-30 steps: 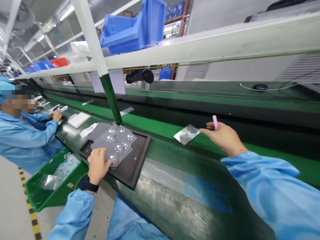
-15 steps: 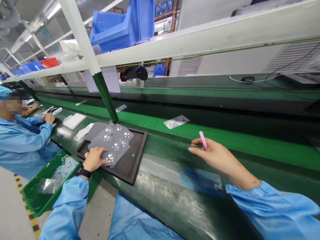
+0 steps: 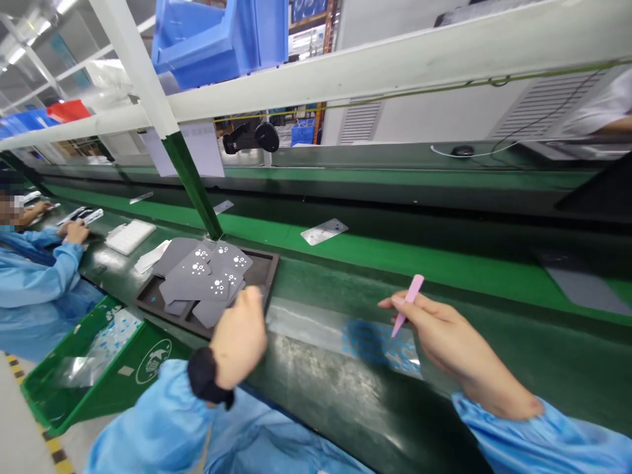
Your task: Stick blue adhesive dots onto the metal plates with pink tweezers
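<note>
Pink plastic pick (image 3: pixel 407 306), just one, in the right grip (image 3: pixel 439 336)

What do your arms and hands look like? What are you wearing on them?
The left sleeve and right sleeve are loose, light blue and gathered at the cuffs. A black band circles the left wrist. The left hand and right hand are bare, with no gloves.

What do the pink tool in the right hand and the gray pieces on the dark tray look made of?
The pink tool in the right hand looks like plastic: opaque, even colour, low sheen. The gray pieces look like matte foam or rubber sheet, though the look leaves that open.
</note>
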